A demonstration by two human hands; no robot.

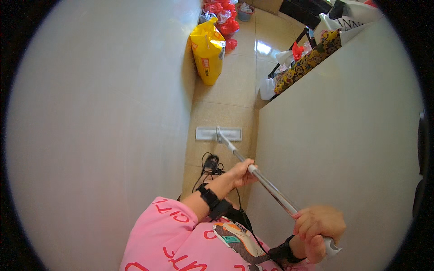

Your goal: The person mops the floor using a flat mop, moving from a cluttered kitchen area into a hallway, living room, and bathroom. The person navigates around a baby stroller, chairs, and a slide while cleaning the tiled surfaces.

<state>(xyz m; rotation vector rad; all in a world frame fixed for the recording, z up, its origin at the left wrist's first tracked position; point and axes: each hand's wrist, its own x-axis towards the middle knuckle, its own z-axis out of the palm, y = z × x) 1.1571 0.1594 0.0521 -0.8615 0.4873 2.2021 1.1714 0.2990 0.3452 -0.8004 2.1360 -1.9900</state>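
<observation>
Both hands wrapped tight on mop handle (266, 183): left hand (242, 173) mid-shaft, right hand (318, 231) closed near the end. Flat white mop head (219, 133) sits on beige tile floor (235, 86), in a narrow gap betw. two white walls. Risk: black cable (211, 165) lies loose just behind the head, could snag; handle could knock the right wall (343, 135). Shaft smooth metal, tiles glossy, yellow sack (208, 50) plastic-looking.

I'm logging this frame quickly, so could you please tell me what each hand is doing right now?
Left hand: closed around the mop handle, midway along.
Right hand: closed around the handle's top end.
</observation>
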